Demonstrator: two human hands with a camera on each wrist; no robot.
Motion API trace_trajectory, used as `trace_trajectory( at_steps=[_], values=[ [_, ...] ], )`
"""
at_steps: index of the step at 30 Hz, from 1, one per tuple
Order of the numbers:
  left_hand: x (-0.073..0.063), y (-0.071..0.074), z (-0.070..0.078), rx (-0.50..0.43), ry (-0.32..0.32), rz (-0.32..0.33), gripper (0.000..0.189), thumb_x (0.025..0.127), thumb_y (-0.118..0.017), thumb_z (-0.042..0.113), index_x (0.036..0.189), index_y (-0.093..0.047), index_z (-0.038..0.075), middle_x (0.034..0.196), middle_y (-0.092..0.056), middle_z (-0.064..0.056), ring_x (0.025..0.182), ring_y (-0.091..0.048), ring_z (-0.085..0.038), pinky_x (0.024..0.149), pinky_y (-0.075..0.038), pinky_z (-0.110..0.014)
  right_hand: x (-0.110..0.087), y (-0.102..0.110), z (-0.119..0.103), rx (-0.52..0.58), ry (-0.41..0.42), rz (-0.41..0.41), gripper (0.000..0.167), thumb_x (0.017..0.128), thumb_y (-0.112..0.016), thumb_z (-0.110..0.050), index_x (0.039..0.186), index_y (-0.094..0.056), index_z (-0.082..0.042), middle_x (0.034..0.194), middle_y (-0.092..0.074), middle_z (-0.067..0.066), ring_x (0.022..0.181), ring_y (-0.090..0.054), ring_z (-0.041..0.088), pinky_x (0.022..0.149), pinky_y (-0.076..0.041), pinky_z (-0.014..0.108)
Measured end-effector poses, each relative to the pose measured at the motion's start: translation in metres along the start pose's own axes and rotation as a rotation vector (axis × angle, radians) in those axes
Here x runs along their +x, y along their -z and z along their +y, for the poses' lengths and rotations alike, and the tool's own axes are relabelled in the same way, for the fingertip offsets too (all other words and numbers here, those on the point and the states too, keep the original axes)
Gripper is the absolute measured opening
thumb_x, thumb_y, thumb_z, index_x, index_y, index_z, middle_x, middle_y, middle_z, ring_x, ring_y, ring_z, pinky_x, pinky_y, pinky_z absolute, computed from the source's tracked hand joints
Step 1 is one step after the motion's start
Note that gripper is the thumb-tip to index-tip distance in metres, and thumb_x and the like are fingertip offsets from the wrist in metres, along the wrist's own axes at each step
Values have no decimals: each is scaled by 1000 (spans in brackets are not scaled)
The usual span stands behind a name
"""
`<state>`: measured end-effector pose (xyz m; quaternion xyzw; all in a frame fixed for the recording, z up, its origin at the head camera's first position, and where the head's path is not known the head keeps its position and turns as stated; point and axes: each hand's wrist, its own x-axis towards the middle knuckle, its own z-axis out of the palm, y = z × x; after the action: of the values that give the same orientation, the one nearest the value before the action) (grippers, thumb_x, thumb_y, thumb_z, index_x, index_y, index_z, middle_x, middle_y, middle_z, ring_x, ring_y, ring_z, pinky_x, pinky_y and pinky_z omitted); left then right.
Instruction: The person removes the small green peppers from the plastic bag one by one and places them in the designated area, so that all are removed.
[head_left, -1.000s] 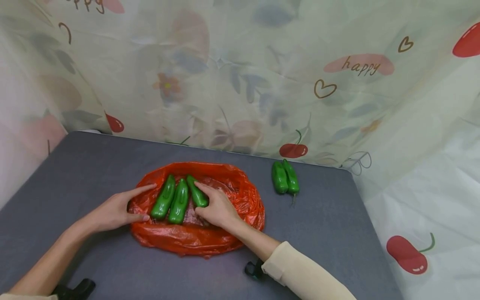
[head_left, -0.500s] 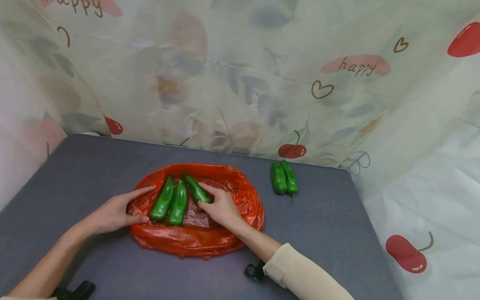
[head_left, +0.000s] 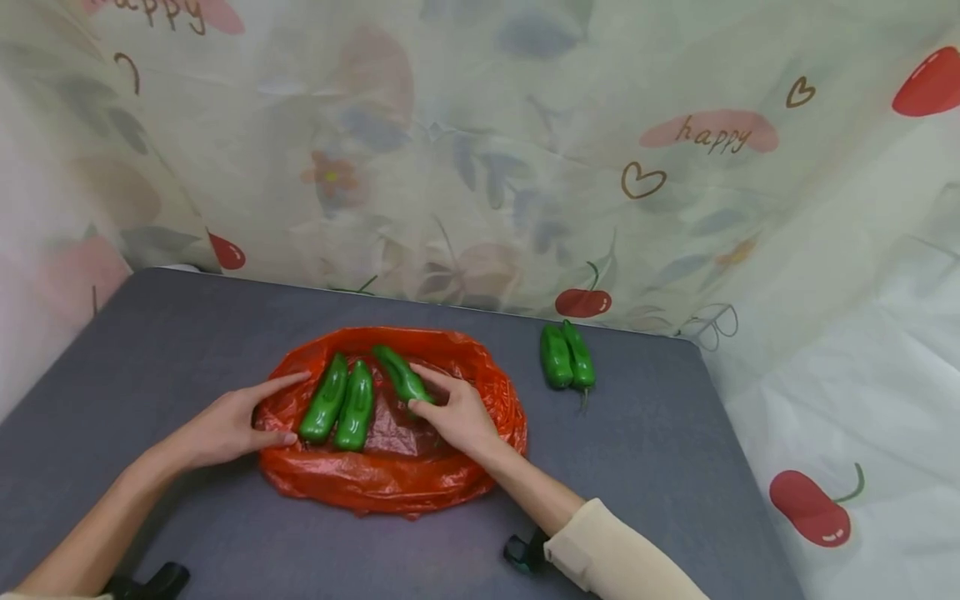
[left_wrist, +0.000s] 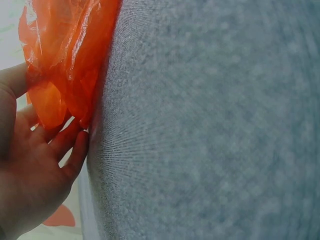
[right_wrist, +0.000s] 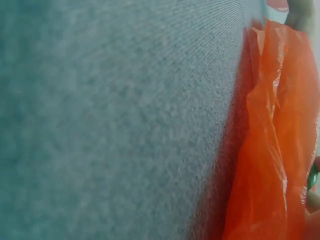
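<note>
A red plastic bag (head_left: 397, 483) lies spread with its mouth up on the table. At its left side my left hand (head_left: 221, 425) holds the rim, with thumb and index finger apart; in the left wrist view that hand's other fingers (left_wrist: 75, 155) reach under the bag's film. My right hand (head_left: 457, 417) pinches the lower end of a green pepper (head_left: 401, 375) over the bag's middle. Two more green peppers, a left one (head_left: 326, 400) and a right one (head_left: 356, 407), lie side by side inside the bag. The right wrist view mostly shows the bag's outer wall (right_wrist: 272, 150).
At the table's back right lie a pair of green peppers (head_left: 557, 357), touching each other. The grey table (head_left: 637, 450) ends at a patterned curtain (head_left: 450, 150) behind. Black wrist straps (head_left: 525, 552) sit on both forearms.
My right hand has carried its pepper a little to the right, away from the two lying in the bag. The left hand stays at the bag's left side.
</note>
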<state>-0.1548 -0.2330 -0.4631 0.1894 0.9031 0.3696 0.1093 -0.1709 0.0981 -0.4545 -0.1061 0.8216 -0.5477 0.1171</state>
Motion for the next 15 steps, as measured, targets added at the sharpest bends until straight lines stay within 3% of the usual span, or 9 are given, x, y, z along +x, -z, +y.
trace_trajectory(
  at_steps=[8, 15],
  values=[
    [1, -1, -2, -7, -9, 0, 83, 83, -80, 40, 152, -41, 12, 135, -54, -26, 118, -55, -38, 93, -46, -57, -10, 10, -2, 101, -3, -38, 51, 94, -70, -22, 143, -55, -28, 137, -60, 6, 108, -66, 18, 81, -56, 39],
    [-1, 0, -3, -15, -20, 1, 84, 83, -80, 39, 152, -40, 11, 134, -54, -27, 117, -55, -39, 93, -46, -58, -17, 21, -4, 142, -27, -46, 53, 96, -69, -18, 145, -52, -26, 134, -61, 10, 110, -66, 22, 87, -54, 47]
  ],
)
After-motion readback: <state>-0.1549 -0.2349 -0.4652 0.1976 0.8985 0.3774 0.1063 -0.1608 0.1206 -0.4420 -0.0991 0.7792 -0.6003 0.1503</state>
